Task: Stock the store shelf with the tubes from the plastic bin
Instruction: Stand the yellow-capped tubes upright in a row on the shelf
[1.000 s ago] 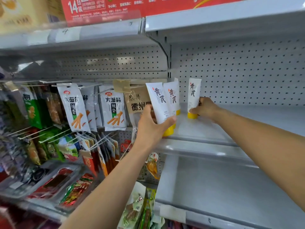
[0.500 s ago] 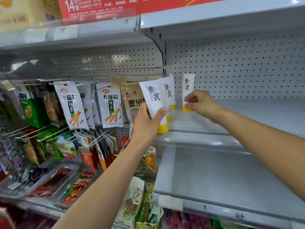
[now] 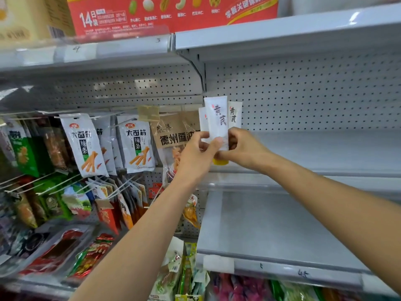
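— Which step is this?
— Placing. My left hand [image 3: 196, 153] and right hand [image 3: 243, 148] both pinch one tube [image 3: 217, 122], cap down, at the left end of the shelf [image 3: 303, 153], in front of two other tubes [image 3: 234, 115].
— Next?
— Probably settle it upright, then release gently.

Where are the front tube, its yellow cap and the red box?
front tube [image 3: 217, 120]: head view, its white printed face.
yellow cap [image 3: 221, 162]: head view, middle of the cap.
red box [image 3: 173, 13]: head view, its front panel.
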Available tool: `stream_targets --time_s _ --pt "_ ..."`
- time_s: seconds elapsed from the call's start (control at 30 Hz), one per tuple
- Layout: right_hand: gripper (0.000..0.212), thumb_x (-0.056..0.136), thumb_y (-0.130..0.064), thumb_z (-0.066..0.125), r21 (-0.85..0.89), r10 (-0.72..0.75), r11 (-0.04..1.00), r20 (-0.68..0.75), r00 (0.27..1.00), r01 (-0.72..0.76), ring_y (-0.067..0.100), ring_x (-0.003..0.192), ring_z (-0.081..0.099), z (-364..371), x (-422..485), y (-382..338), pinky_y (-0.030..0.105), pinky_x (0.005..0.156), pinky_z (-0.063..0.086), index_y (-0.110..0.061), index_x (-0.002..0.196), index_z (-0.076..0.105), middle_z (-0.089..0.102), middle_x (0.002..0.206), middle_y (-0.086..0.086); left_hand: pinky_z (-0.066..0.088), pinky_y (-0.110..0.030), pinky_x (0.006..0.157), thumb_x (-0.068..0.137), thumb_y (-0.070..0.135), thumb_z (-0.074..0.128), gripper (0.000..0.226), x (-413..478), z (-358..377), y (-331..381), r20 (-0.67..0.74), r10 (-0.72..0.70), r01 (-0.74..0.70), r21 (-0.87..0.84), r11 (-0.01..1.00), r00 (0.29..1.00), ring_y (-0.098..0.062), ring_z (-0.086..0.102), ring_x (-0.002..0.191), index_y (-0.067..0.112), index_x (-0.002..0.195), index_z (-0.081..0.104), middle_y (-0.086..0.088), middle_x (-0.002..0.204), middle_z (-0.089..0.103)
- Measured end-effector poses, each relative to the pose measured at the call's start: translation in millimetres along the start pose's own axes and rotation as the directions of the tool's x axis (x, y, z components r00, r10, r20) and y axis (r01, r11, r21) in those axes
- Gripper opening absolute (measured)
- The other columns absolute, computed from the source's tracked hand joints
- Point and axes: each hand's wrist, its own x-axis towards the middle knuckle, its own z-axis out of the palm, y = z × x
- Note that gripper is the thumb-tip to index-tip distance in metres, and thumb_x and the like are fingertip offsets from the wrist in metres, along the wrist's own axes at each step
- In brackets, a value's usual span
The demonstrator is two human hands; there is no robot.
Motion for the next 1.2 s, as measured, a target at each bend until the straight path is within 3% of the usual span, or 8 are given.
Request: stream_targets --time_s 0.1,0.17,0.37,0.73,0.87,1.0,1.1,1.2 --pt "0.044 0.070 -0.012 0.079 -0.027 0.091 0.995 -0.097 0.991 -0.094 0.015 0.089 0.067 -9.3 11.8 13.7 0.032 0.079 0.057 -0.009 0.108 0.057 0.068 0.100 0.003 0.046 -0.028 0.082 0.092 0.040 0.058 0.039 0.1 -7.2 -5.6 -0.005 0.037 -0.036 0.153 0.988 0.999 -0.003 0.055 0.085 0.021 0.126 0.051 0.010 0.090 0.058" --pt "0.047 0.070 -0.012 0.079 -0.081 0.156 0.983 -0.102 0.982 -0.165 0.020 0.094 0.066 -12.4 17.7 22.7 0.039 0.085 0.055 -0.008 0.111 0.056 0.067 0.104 0.005 0.048 -0.030 0.084 0.091 0.039 0.059 0.038 -0.4 -10.6 -11.4 0.000 0.042 -0.040 0.241 0.970 0.999 -0.005 0.056 0.088 0.021 0.124 0.053 0.009 0.093 0.059" --pt "0.044 0.072 -0.011 0.075 -0.135 0.223 0.963 -0.090 0.971 -0.233 0.022 0.094 0.060 -8.7 24.8 39.3 0.031 0.079 0.050 -0.009 0.111 0.055 0.063 0.105 0.006 0.050 -0.040 0.091 0.090 0.039 0.059 0.033 -0.6 -11.0 -22.3 0.027 0.029 -0.037 0.413 0.910 0.999 -0.013 0.059 0.093 0.024 0.119 0.055 0.006 0.099 0.060" --pt "0.044 0.075 -0.016 0.073 -0.179 0.238 0.952 -0.075 0.968 -0.248 0.023 0.095 0.061 -7.2 29.4 49.8 0.035 0.082 0.052 -0.008 0.114 0.054 0.064 0.107 0.007 0.051 -0.042 0.088 0.089 0.038 0.060 0.030 2.8 -1.4 -24.4 0.018 0.018 -0.024 0.469 0.883 1.000 -0.014 0.059 0.093 0.025 0.115 0.057 0.007 0.098 0.060" --pt "0.053 0.079 -0.026 0.070 -0.185 0.256 0.946 -0.082 0.963 -0.267 0.021 0.100 0.059 -13.6 22.6 48.8 0.030 0.075 0.047 -0.010 0.125 0.049 0.062 0.113 0.004 0.050 -0.041 0.089 0.090 0.034 0.059 0.029 -3.8 -1.5 -23.7 0.006 0.118 -0.102 0.534 0.839 0.993 -0.013 0.057 0.098 0.023 0.116 0.058 0.005 0.104 0.061" --pt "0.035 0.087 -0.027 0.059 -0.335 -0.002 0.938 -0.243 0.970 -0.082 0.017 0.098 0.055 -18.4 -8.9 44.7 0.036 0.081 0.048 -0.016 0.118 0.051 0.057 0.108 -0.001 0.050 -0.040 0.086 0.091 0.029 0.058 0.021 -19.3 -3.2 -26.2 -0.049 0.304 -0.226 0.560 0.797 0.952 -0.009 0.055 0.096 0.021 0.110 0.062 0.006 0.102 0.060" --pt "0.022 0.086 -0.022 0.059 -0.449 -0.263 0.881 -0.209 0.942 0.147 0.015 0.090 0.054 -9.9 -39.1 37.7 0.036 0.078 0.047 -0.018 0.108 0.057 0.059 0.099 -0.003 0.052 -0.038 0.078 0.091 0.027 0.057 0.016 -41.4 0.8 -26.4 -0.068 0.338 -0.248 0.549 0.798 0.939 -0.008 0.058 0.084 0.022 0.105 0.064 0.008 0.095 0.063" --pt "0.020 0.084 -0.018 0.060 -0.494 -0.362 0.833 -0.148 0.920 0.248 0.021 0.090 0.056 4.1 -65.7 32.7 0.039 0.078 0.045 -0.016 0.104 0.059 0.062 0.095 -0.001 0.052 -0.035 0.072 0.091 0.027 0.059 0.013 -66.0 0.4 -32.5 -0.073 0.273 -0.193 0.533 0.824 0.959 -0.007 0.058 0.075 0.024 0.102 0.064 0.010 0.090 0.064"
